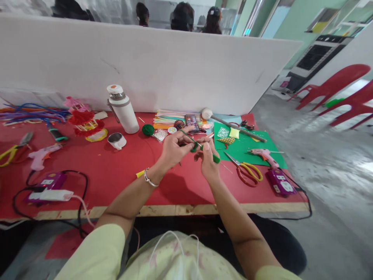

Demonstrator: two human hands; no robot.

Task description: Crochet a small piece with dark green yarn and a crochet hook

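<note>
Over the middle of the red table, my left hand [174, 148] pinches a small piece of green yarn work [194, 147], with a strand of green yarn running over its raised finger. My right hand [210, 163] is closed around a crochet hook with a green handle [216, 159]; the hook's metal tip meets the yarn work between both hands. Fingers partly hide the stitches. A ball of green yarn [148, 130] lies beyond my left hand, beside a bag of white beads [160, 135]. Scissors with red and yellow handles [249, 173] rest right of my right hand.
At left stand a white flask [124, 111], a metal cup [117, 140] and a red-pink frilled craft piece [86, 120]. Glue guns [43, 154] and purple power boxes [281, 181] with cables lie on both sides. A white partition [175, 70] closes the back.
</note>
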